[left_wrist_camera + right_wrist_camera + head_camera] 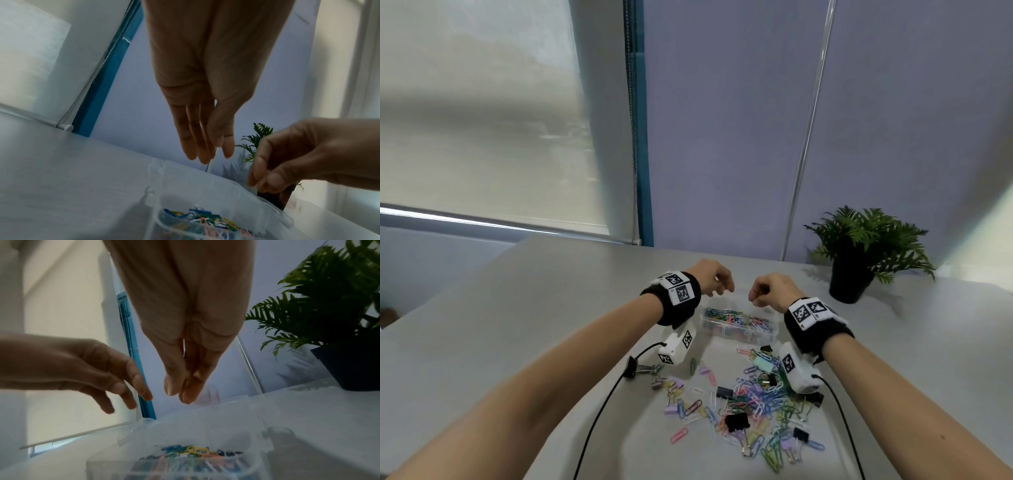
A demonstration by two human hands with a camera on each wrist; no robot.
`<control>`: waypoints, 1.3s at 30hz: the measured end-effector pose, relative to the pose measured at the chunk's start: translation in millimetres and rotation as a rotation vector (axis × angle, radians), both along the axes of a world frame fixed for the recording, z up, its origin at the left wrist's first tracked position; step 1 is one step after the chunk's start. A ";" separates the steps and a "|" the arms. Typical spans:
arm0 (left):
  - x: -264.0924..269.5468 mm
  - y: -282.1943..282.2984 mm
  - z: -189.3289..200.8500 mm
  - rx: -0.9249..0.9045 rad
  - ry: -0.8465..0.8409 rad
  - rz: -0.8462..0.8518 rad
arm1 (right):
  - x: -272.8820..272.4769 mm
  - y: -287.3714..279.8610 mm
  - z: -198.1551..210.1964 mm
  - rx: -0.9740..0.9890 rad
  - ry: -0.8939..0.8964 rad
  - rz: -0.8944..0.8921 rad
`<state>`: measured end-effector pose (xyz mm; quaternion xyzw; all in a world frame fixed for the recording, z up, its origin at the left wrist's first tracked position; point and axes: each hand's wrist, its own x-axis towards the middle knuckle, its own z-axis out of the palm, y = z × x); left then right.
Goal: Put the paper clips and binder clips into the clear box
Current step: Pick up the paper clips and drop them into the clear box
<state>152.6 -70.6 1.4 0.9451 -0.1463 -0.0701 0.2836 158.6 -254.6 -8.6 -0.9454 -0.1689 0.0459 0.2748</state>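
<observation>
The clear box [756, 337] stands open on the table with several coloured paper clips [205, 217] inside. Both hands hover just above it. My left hand [209, 155] hangs over the box's left end with its fingers relaxed and pointing down, holding nothing. My right hand [180, 394] is over the right end, thumb and fingertips pressed together; no clip shows between them. Nearer to me, a loose pile of paper clips [756, 397] and black and pastel binder clips [736, 421] is spread over the table.
A potted fern [859, 246] in a black pot stands at the back right of the grey table [534, 325]. Black cables [599, 411] run from both wrist cameras toward me. A window blind and wall lie behind the table.
</observation>
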 end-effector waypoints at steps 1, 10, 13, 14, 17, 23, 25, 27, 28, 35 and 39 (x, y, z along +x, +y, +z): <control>-5.1 5.4 3.0 0.016 0.007 -0.008 | 0.3 1.5 -0.3 -0.026 0.002 0.013; -61.7 74.6 3.1 0.176 0.168 -0.019 | -35.4 31.5 7.0 -0.066 -0.015 0.285; -78.6 81.3 -13.1 0.252 0.238 -0.025 | -59.3 54.8 -4.7 -0.211 0.058 0.477; -84.2 80.6 -18.7 0.268 0.249 -0.031 | -65.5 61.6 -11.0 -0.274 0.076 0.519; -101.7 71.7 -33.9 0.353 0.244 -0.079 | -76.2 74.3 -28.5 -0.441 0.081 0.555; -111.4 56.5 -46.3 0.472 0.169 -0.002 | -71.3 72.3 -46.5 -0.463 0.041 0.459; -102.6 58.7 -48.7 0.459 0.094 0.073 | -70.4 71.9 -48.1 -0.432 0.023 0.424; -97.1 57.9 -53.7 0.486 0.093 0.098 | -72.6 72.8 -50.7 -0.421 0.044 0.392; -95.4 56.2 -56.9 0.503 0.100 0.096 | -73.9 73.6 -52.5 -0.413 0.056 0.389; -89.7 52.3 -62.2 0.473 0.144 0.106 | -73.0 69.6 -52.1 -0.340 0.058 0.362; -90.0 58.3 -60.7 0.438 0.172 0.083 | -73.3 60.0 -50.9 -0.485 -0.041 0.335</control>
